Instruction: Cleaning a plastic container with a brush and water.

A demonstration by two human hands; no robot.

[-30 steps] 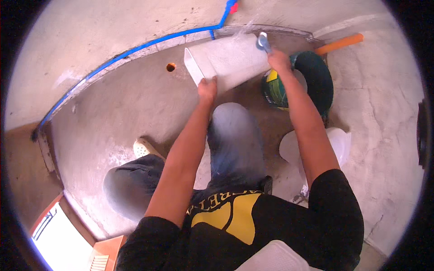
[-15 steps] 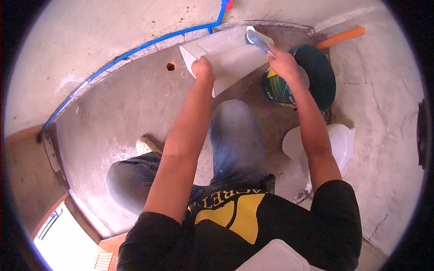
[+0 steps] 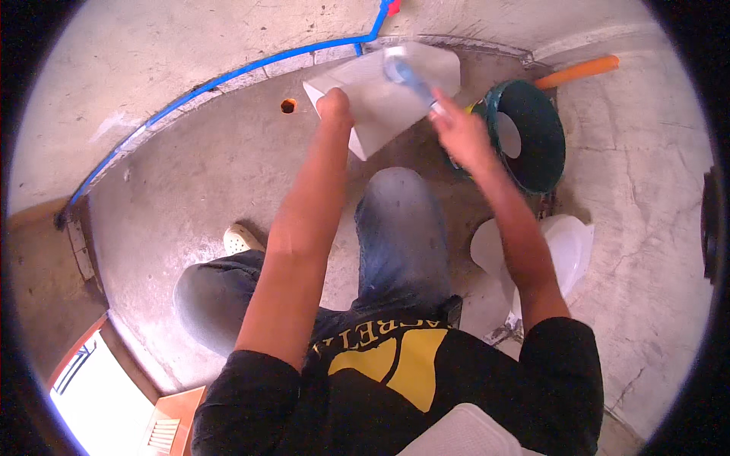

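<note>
A smooth white piece with a flat face and angled edges [image 3: 384, 95] is tilted up off the floor in front of me; its exact kind is unclear. My left hand [image 3: 334, 109] is closed on its near left edge. In my right hand [image 3: 460, 135] is a brush with a blue-and-white handle [image 3: 417, 82], its head against the upper part of the white piece. Motion blurs the brush and the fingers around it. Just right of that hand, a dark green bucket [image 3: 544, 137] leans with its mouth toward me, a pale round patch visible inside.
A blue pipe [image 3: 251, 72] follows the wall base. An orange pipe [image 3: 578, 72] lies behind the bucket. An orange-rimmed hole [image 3: 288, 106] opens in the concrete floor. Another white curved piece [image 3: 566, 247] stands by my right forearm. A white corner [image 3: 464, 433] shows below me.
My right hand has swept the brush left across the white piece, uncovering more of the bucket. My left hand keeps its hold with only a slight shift.
</note>
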